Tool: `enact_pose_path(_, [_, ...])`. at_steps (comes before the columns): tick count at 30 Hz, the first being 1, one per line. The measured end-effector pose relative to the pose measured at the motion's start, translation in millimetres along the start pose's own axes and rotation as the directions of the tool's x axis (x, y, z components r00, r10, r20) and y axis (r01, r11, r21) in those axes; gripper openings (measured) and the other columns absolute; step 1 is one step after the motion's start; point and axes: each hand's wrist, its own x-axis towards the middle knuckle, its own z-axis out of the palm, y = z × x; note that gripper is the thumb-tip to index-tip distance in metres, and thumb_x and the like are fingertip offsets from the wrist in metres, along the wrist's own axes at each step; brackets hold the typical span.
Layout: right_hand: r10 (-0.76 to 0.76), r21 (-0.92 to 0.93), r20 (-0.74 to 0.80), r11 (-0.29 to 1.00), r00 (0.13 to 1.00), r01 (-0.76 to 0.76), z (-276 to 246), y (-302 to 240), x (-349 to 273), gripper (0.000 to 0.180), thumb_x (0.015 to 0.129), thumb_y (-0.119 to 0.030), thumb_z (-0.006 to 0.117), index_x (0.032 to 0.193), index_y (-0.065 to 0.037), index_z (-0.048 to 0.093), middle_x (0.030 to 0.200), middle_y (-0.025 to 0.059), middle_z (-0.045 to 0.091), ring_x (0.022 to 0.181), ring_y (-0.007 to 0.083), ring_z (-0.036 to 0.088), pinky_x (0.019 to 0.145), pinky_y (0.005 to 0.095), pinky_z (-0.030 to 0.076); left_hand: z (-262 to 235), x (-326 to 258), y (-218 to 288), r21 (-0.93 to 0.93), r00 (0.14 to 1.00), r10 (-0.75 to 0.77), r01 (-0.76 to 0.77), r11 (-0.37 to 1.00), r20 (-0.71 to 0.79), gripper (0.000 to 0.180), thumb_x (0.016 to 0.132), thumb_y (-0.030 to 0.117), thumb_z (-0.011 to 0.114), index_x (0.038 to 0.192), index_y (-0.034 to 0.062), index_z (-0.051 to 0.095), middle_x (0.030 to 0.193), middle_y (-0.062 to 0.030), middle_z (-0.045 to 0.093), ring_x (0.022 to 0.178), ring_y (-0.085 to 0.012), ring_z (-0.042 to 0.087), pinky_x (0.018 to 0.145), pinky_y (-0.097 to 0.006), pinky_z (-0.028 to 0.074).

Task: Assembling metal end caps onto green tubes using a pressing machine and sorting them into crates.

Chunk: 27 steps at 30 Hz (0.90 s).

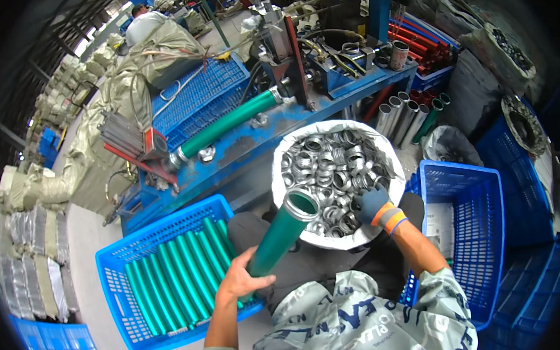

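Observation:
My bare left hand is wrapped round the lower part of a green tube, which tilts up and to the right. A silver metal ring sits at the tube's upper, open end. My right hand, in a dark glove with an orange cuff, reaches into the right side of a white-lined round bucket. Its fingers are down among many loose metal rings, and their tips are hidden there. The bucket stands between my knees, with the tube's top over its near left rim.
Left of me, a blue basket holds a row of green tubes. Another blue crate stands at right. Across the blue workbench, a green tube lies between two metal fixtures. Silver tubes stand beyond the bucket.

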Motion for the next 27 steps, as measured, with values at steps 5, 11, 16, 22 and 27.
enact_pose_path(5, [0.048,0.011,0.273,0.999,0.961,-0.053,-9,3,16,0.03,0.086,-0.046,0.081,0.101,-0.021,0.088,0.106,0.0097,0.086,0.108,0.0352,0.081,0.111,0.0542,0.054,-2,1,-5,-0.303,0.982,-0.041,0.097,0.948,0.184,0.073,0.073,0.011,0.103,0.138,-0.0009,0.073,0.119,-0.0112,0.079,0.108,-0.0242,0.077,0.101,-0.044,0.063])
enact_pose_path(11, [0.037,-0.047,0.124,0.998,0.992,-0.032,-14,-8,0,0.052,0.084,-0.043,0.086,0.13,-0.021,0.079,0.108,0.0123,0.084,0.107,0.035,0.08,0.106,0.0544,0.055,20,12,-9,-0.589,0.991,0.105,-0.037,0.807,0.082,0.089,0.08,0.033,0.1,0.15,-0.0009,0.058,0.111,-0.0175,0.077,0.102,-0.0281,0.076,0.091,-0.046,0.063])
enact_pose_path(16, [0.242,0.708,-0.268,0.706,0.933,0.02,-8,8,-4,0.097,0.094,-0.044,0.089,0.176,-0.01,0.049,0.147,0.024,0.074,0.128,0.042,0.076,0.115,0.0547,0.057,28,47,4,-0.717,0.891,0.091,-0.416,0.56,-0.446,0.072,0.101,0.048,0.085,0.151,0.0037,0.059,0.12,-0.0161,0.077,0.109,-0.0264,0.074,0.097,-0.044,0.062])
enact_pose_path(22, [0.016,0.648,-0.014,-0.762,1.0,0.021,-94,-84,-28,0.11,0.103,-0.062,0.082,0.186,-0.016,0.027,0.155,0.004,0.067,0.131,0.0293,0.075,0.105,0.0504,0.067,25,44,-7,-0.806,0.839,-0.144,-0.434,0.403,-0.524,0.056,0.113,0.05,0.075,0.15,0.0083,0.064,0.143,-0.0156,0.075,0.133,-0.0309,0.073,0.112,-0.05,0.063])
enact_pose_path(27, [0.1,0.725,-0.002,-0.685,0.995,0.07,-84,-95,-32,0.116,0.099,-0.058,0.09,0.186,-0.015,0.026,0.147,0.0012,0.07,0.13,0.0229,0.074,0.103,0.0446,0.066,58,52,7,-0.847,0.842,-0.201,-0.428,0.316,-0.501,0.055,0.114,0.04,0.077,0.155,0.0059,0.061,0.151,-0.0196,0.072,0.142,-0.0315,0.071,0.122,-0.052,0.061])
